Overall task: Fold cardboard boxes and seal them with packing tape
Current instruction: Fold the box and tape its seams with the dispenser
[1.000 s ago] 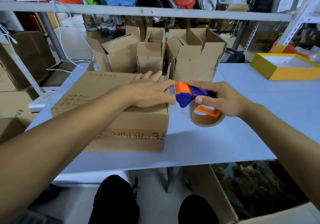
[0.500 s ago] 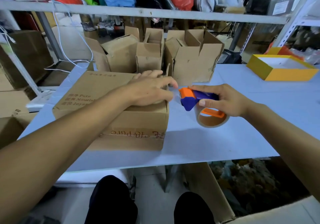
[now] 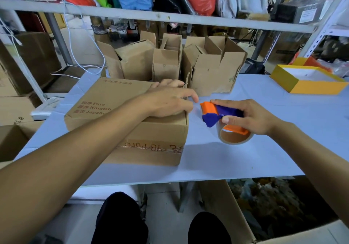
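A closed brown cardboard box [image 3: 105,100] with printed lettering lies on the pale blue table [image 3: 245,158], left of centre. My left hand [image 3: 170,100] rests flat on the box's top at its right edge, fingers spread. My right hand [image 3: 249,117] grips an orange and purple tape dispenser [image 3: 213,114] with a brown tape roll [image 3: 234,138], held just right of the box, a short gap from its corner. Old clear tape runs along the box's front face.
Several open small cardboard boxes [image 3: 209,68] stand behind the closed box. A yellow tray-like box [image 3: 309,87] sits at the far right. A shelf rail [image 3: 151,17] crosses overhead. A large open carton [image 3: 245,230] stands on the floor under the table's right side.
The tape dispenser has drawn away to the right from the box's corner, opening a gap. My left hand has stayed pressed on the box top.
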